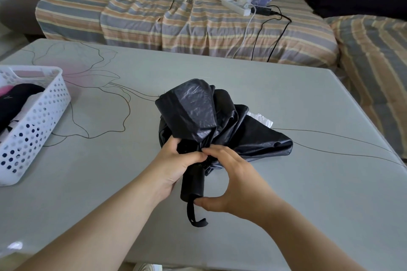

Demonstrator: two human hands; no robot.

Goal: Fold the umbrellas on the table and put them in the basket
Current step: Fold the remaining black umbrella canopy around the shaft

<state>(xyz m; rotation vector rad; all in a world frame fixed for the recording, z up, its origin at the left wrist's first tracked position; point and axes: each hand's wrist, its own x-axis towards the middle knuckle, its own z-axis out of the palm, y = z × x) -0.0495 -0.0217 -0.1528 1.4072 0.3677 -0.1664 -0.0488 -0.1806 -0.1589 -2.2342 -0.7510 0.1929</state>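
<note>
**A count of what is here**

One black umbrella (220, 123) lies on the one worktop (286, 182), with two hands on it: the left hand (176, 167) and the right hand (235, 180). One white basket (41, 121) stands at the left. On the striped sofa (154, 22) behind: one power strip (236, 6) and two cables, one white (246, 31), one black (279, 35).

A black umbrella (211, 121) lies near the middle of the table (308, 182), collapsed but not yet wrapped: its glossy canopy bunches in loose, crumpled folds pointing toward the far edge, one flap spilling toward the right edge. Its black handle (192, 185) points toward the near edge, a wrist strap (195, 215) trailing from its end. A white perforated basket (33, 125) sits at the left edge, holding dark and pink folded items.
</note>
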